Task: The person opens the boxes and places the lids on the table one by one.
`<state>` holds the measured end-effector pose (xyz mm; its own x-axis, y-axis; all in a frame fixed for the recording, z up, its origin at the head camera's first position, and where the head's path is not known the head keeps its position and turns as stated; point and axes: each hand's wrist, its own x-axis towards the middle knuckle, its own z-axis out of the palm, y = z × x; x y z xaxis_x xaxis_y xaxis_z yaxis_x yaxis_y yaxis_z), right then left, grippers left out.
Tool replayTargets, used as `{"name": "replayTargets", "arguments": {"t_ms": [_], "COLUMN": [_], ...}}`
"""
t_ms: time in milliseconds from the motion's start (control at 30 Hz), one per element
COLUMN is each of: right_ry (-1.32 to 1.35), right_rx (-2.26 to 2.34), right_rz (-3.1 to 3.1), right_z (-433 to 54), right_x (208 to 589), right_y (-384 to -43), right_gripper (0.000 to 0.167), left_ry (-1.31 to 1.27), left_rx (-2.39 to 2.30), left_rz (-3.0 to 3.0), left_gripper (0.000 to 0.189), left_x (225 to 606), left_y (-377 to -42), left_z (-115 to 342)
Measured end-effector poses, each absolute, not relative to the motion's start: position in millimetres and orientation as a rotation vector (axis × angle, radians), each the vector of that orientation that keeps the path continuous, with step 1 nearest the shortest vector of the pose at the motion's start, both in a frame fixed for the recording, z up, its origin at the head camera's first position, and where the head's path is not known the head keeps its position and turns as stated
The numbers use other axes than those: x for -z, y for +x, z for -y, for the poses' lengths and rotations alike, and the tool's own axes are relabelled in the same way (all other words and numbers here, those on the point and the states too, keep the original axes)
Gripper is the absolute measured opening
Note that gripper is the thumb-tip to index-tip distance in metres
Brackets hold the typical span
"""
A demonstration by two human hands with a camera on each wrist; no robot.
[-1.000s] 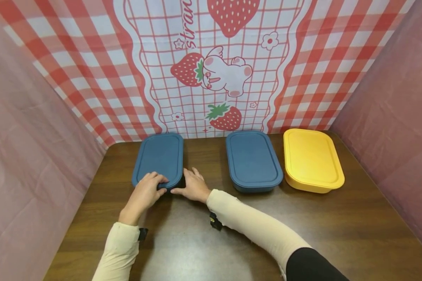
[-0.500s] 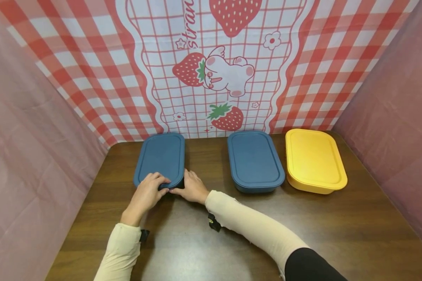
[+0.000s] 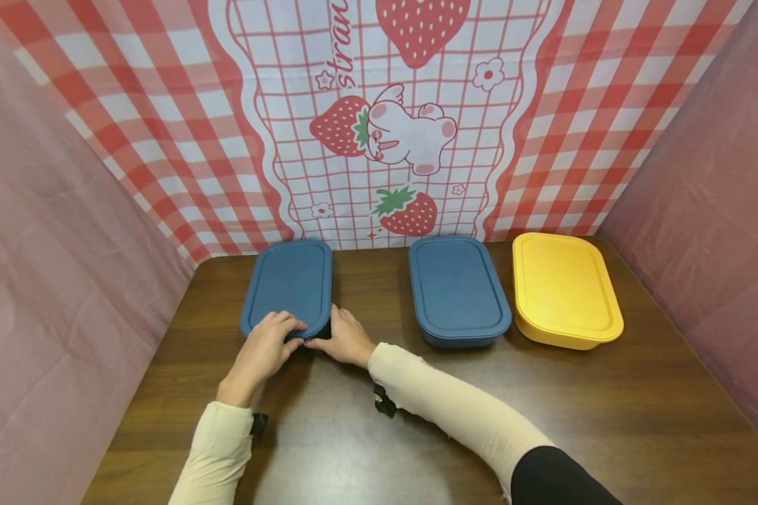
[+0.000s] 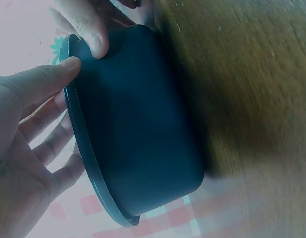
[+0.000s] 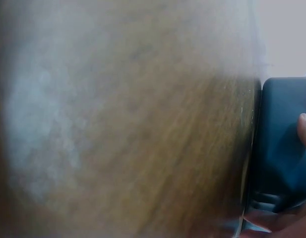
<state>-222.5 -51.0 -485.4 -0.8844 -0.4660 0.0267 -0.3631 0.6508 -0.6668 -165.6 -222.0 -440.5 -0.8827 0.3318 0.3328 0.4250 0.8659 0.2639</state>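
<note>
At the table's far left stands a blue lidded food container (image 3: 293, 277). My left hand (image 3: 264, 354) is at its near edge, pinching the blue lid (image 4: 86, 144) by the rim, fingers laid over the top and thumb at the rim's edge in the left wrist view. The lid sits on the container. Around the near right corner, my right hand (image 3: 347, 340) grips the container body (image 4: 138, 119), its thumb on the front wall below the lid. Part of the right hand (image 5: 281, 225) shows at the lower right of the right wrist view.
A second blue container (image 3: 457, 287) stands right of centre near the back edge of the brown wooden table (image 3: 366, 449). Close on its right is a yellow lidded container (image 3: 565, 291). A red checked strawberry cloth (image 3: 391, 126) hangs behind; pink cloth (image 3: 701, 210) hangs at both sides.
The head view has shifted slightly, so the containers appear a little farther right. Both hands keep their hold at the left blue container, with its lid in the same place.
</note>
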Motion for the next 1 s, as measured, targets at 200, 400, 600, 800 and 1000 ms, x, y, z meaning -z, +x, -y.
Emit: {"name": "replayTargets", "arguments": {"t_ms": [200,400,600,800,1000], "right_ry": [-0.703,-0.695,-0.680,-0.662,-0.666], "right_rx": [1.034,1.026,1.011,1.012,1.006], "right_rz": [-2.720,-2.724,-2.725,-2.722,-2.739], "right_z": [50.6,50.9,52.2,51.8,52.3], "right_x": [485.9,487.3,486.2,484.8,484.2], "right_y": [-223.0,-223.8,-222.6,-221.5,-222.3], "right_gripper": [0.092,0.092,0.093,0.093,0.092], "left_ry": [-0.582,-0.583,-0.590,-0.579,-0.551], "left_rx": [0.484,0.484,0.506,0.542,0.568], "left_rz": [2.762,2.747,2.740,2.711,2.616], "left_gripper": [0.021,0.020,0.019,0.020,0.023], "left_x": [439.5,439.5,436.3,431.8,432.2], "left_y": [-165.2,-165.6,-164.7,-163.4,-162.0], "left_z": [222.6,223.5,226.3,227.9,227.4]}}
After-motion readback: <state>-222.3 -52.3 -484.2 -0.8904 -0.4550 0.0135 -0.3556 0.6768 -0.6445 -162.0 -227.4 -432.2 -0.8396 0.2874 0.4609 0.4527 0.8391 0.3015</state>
